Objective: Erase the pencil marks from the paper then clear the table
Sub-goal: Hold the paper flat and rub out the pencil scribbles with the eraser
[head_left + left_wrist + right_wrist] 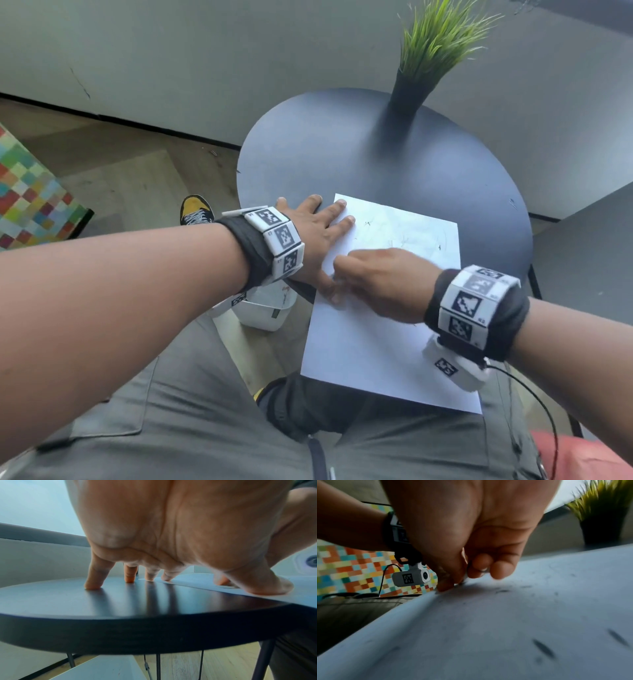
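Note:
A white paper (376,342) lies on the round dark table (342,154), its near end hanging over the edge above my lap. Faint pencil marks (368,224) and dark crumbs (542,647) dot the sheet. My left hand (318,236) lies flat with straight, spread fingers, pressing the paper's (205,585) far left corner; two fingers rest on the bare table (120,601). My right hand (380,277) is curled at the paper's (505,628) left edge, pinching a small pale eraser (466,575) against the sheet. The eraser is mostly hidden by the fingers.
A black pot with green grass-like plant (411,89) stands at the table's far side. A white bin (263,311) sits on the floor under the table's left edge. A chequered coloured block (30,198) is far left; a red thing (582,455) lies at my right hip.

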The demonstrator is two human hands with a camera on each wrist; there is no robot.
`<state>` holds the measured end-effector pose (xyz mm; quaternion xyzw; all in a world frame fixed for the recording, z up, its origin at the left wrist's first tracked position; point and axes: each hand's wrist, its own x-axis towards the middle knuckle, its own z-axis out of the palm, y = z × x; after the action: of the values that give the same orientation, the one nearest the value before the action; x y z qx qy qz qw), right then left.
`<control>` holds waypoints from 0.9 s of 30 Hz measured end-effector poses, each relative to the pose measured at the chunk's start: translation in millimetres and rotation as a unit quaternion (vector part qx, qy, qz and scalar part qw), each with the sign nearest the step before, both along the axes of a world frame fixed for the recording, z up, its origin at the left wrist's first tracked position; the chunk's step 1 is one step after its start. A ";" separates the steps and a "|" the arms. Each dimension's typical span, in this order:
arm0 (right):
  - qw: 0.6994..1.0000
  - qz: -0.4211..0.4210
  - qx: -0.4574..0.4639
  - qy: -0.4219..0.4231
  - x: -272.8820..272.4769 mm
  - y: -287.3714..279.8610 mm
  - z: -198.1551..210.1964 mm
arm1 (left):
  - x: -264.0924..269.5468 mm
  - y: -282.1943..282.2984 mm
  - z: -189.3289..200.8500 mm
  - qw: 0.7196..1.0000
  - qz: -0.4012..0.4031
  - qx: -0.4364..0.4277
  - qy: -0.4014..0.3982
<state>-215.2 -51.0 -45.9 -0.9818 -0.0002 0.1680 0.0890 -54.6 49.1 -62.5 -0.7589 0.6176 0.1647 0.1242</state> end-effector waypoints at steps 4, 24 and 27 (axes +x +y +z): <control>0.990 -0.115 -0.068 -0.047 24.2 -40.9 2.1 | -0.7 0.4 0.7 1.000 0.005 0.004 -0.001; 0.986 -0.141 -0.091 -0.022 24.7 -49.5 3.5 | 0.4 -1.8 0.1 1.000 -0.003 0.001 -0.004; 0.982 -0.155 -0.105 -0.026 29.3 -53.9 3.2 | 0.9 -1.8 0.7 1.000 -0.001 0.006 -0.003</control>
<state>-186.0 -104.8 -42.7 -0.9778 0.1674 0.1260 0.0104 -53.7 47.3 -61.8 -0.7582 0.6167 0.1663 0.1305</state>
